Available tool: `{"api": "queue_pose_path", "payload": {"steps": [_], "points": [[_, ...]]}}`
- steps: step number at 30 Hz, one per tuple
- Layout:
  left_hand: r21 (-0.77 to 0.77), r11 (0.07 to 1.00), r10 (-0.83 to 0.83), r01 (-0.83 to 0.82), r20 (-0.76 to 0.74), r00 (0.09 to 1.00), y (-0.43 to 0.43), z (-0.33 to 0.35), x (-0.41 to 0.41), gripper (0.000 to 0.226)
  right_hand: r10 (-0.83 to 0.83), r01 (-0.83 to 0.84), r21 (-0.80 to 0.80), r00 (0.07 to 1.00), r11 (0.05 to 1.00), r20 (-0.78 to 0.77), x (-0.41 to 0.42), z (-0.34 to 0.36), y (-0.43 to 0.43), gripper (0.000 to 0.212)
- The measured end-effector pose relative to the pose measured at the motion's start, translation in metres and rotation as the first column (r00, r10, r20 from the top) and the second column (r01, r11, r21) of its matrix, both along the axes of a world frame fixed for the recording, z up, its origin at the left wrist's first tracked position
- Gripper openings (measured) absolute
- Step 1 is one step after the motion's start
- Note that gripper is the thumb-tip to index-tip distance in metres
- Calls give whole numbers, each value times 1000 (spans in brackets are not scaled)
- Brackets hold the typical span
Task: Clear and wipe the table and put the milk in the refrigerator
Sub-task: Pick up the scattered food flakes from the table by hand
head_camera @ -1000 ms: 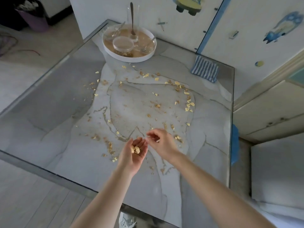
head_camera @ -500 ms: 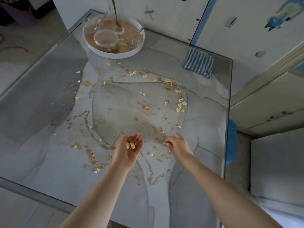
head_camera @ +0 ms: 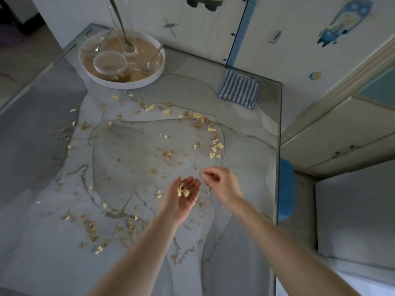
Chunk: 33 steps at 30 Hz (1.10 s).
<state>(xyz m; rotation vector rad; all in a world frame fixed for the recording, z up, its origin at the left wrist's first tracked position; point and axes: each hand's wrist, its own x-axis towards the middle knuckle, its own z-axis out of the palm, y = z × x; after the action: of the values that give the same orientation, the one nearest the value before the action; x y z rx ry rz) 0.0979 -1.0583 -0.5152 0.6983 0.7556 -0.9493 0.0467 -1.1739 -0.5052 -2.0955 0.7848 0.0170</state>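
The step in hand is the clearing of the tabletop point(head_camera: 245, 129), more exactly the picking up of loose crumbs point(head_camera: 214, 146) by hand. The left hand point(head_camera: 186, 195) is held just above the tabletop with the palm up and the fingers relaxed into a shallow cup. A small heap of pale pieces lies in it. The right hand point(head_camera: 222, 184) is just beside it, to the right. Its fingers are curled, and thumb and forefinger are drawn together in a pinch, most likely on a crumb, though the piece itself is too small to make out.

Many crumbs are spread over the tabletop: an arc of yellow flakes beyond the hands, a brown cluster near the front left, and single bits between. So the clearing seems far from finished.

At the far left corner stands a round white tray point(head_camera: 149, 81) with a tall glass point(head_camera: 128, 28), spoons and a small lidded bowl point(head_camera: 110, 65) on it. A blue striped cloth point(head_camera: 239, 88) lies near the far right corner, well apart from the hands. The wiping has probably not begun. The milk is not in view.

The next move probably calls for the right hand to drop its piece into the left palm and reach for the flakes beyond. The left palm must stay level, or the heap may slide off.
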Motion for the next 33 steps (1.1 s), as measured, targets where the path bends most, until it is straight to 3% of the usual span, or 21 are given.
{"api": "queue_pose_path", "payload": {"steps": [3, 6, 10, 15, 18, 20, 22, 24, 27, 29, 33], "points": [[21, 1000, 7, -7, 8, 1000, -8, 1, 9, 32, -37, 24, -98, 991, 995, -131, -2, -15, -28, 16], [43, 999, -19, 18, 37, 999, -12, -5, 18, 32, 86, -117, -109, 964, 987, -252, -1, -27, -35, 8], [67, 997, -47, 43, 51, 998, -11, -12, 30, 31, 105, -144, -116, 951, 983, -290, 4, -33, -34, 13], [81, 996, -48, 44, 48, 998, -19, -10, 39, 28, -41, 40, -4, 993, 999, -113, 22, -10, -28, 10], [29, 998, -56, 55, 33, 998, -31, -6, 43, 29, 105, -101, 91, 994, 991, -36, 37, 7, -17, 15], [-10, 997, -81, 81, 26, 996, -40, -5, 48, 29, 65, -65, 65, 998, 996, -7, 46, 9, -21, 14], [-25, 995, -96, 96, 3, 995, -44, -6, 55, 30, -94, 95, -37, 995, 995, 28, 52, 3, -38, 11], [-23, 991, -130, 130, 0, 991, -45, -11, 66, 31, -178, 169, -151, 983, 974, -44, 60, -7, -59, 18], [-36, 990, -136, 136, 5, 991, -41, -18, 82, 31, -94, 32, -196, 945, 980, -314, 69, -22, -79, 52], [-40, 989, -140, 141, 15, 990, -40, -20, 89, 31, -48, -27, -183, 918, 983, -394, 72, -29, -81, 63], [-35, 985, -169, 170, 23, 985, -37, -22, 99, 31, -18, -41, -170, 943, 985, -331, 75, -36, -71, 37]]}}
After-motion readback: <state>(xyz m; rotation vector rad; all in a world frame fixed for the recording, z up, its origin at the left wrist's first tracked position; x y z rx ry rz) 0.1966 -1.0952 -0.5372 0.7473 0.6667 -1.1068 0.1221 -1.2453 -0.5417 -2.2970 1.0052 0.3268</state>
